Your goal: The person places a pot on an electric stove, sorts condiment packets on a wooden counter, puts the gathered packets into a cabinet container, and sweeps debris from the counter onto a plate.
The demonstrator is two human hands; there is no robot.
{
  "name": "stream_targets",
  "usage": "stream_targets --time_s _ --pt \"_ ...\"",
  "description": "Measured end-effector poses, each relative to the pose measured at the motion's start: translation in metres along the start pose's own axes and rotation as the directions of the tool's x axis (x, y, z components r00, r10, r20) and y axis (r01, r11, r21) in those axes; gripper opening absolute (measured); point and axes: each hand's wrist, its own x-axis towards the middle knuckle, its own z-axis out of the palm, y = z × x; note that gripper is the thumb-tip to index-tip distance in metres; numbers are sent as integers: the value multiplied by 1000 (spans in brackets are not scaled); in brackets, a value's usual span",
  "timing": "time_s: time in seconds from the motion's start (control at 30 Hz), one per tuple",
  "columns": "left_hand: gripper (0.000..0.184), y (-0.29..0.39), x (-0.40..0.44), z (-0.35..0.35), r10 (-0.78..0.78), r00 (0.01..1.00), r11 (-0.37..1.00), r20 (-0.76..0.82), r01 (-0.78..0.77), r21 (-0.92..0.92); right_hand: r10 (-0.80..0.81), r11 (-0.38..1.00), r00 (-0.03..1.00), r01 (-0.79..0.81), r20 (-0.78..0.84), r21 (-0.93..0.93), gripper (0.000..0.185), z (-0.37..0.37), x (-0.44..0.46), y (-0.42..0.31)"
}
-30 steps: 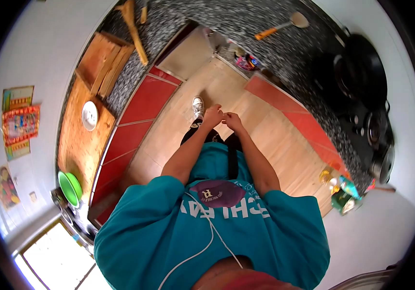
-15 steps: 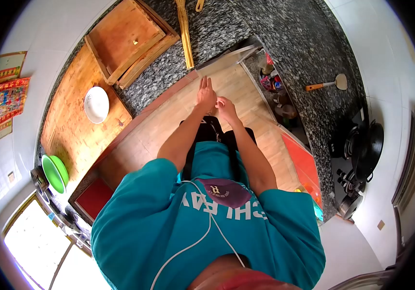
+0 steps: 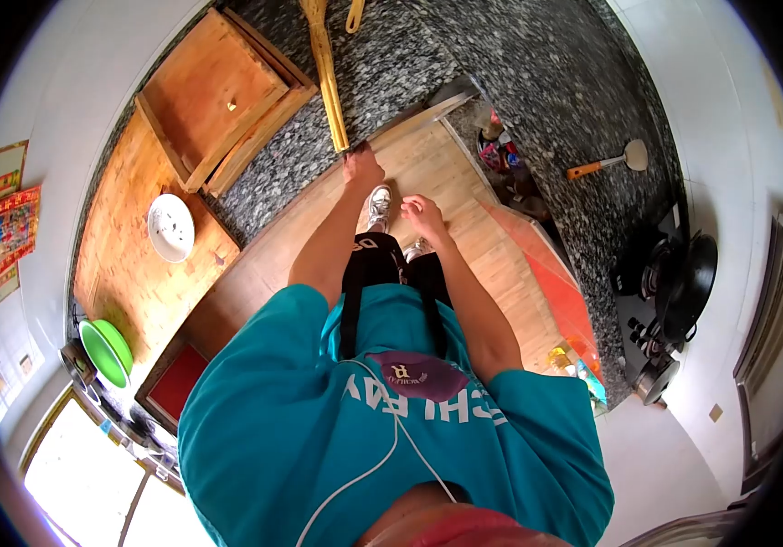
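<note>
My left hand (image 3: 364,168) reaches to the edge of the dark speckled counter (image 3: 273,194), just below the end of a long yellowish bamboo-like tool (image 3: 329,87). Its fingers are curled at a small dark part there, which I cannot make out. Lower and to the right, my right hand (image 3: 422,217) hangs over the wooden floor, fingers loosely bent and apart, holding nothing. A white shoe (image 3: 379,208) shows between the hands.
On the left counter are a wooden box-like tray (image 3: 209,87), a white dish (image 3: 171,228) and a green basin (image 3: 107,352). To the right lie a spatula (image 3: 606,165) and a black wok (image 3: 689,287). An open cupboard (image 3: 515,187) stands below the right counter.
My hands have moved apart. The left went up-left to the counter edge and its fingers curled; the right dropped slightly. The view swung toward the left counter over the last second.
</note>
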Motion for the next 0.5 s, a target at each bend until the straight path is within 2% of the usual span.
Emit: stream_targets --time_s 0.03,0.07,0.13,0.17,0.2,0.23,0.27,0.3,0.33,0.37,0.4,0.47,0.5 --pt "55 3 -2 -2 -66 995 996 72 70 -49 4 999 1000 -4 -8 52 27 -4 -3 6" --pt "55 9 -7 0 -66 995 997 75 70 -45 7 995 1000 -6 -10 102 27 -8 -5 13" --pt "42 19 -20 11 -52 998 993 24 49 110 9 993 1000 -9 2 117 26 -17 -18 13" --pt "38 25 -28 18 -92 990 994 103 85 73 33 993 999 -33 -5 117 25 -21 -23 13" --pt "33 31 -42 26 -90 991 996 98 86 37 55 992 998 -53 -11 116 24 -24 -28 14" --pt "27 41 -51 40 -70 983 993 171 52 108 39 987 999 -33 -32 156 21 -25 -31 22" --pt "25 41 -57 73 2 967 998 256 -17 58 25 987 1000 -22 -19 156 21 -28 -35 24" --pt "29 53 -71 81 -23 945 1000 327 28 -10 61 987 997 -55 -36 151 20 -33 -39 28" --pt "34 73 -91 62 111 912 993 394 -114 -17 100 985 994 -92 -51 146 19 -37 -44 34" --pt "41 81 -105 61 195 893 973 407 -124 -194 76 996 993 -71 -95 47 18 -40 -47 44" --pt "41 82 -111 68 178 899 975 399 -108 -192 71 997 995 -68 -77 43 18 -45 -54 48" --pt "40 73 -121 92 255 872 943 417 -129 -306 152 988 979 -147 -134 49 17 -55 -67 49" --pt "36 59 -123 112 290 921 922 260 -196 -332 137 990 987 -135 -88 30 17 -56 -69 52"
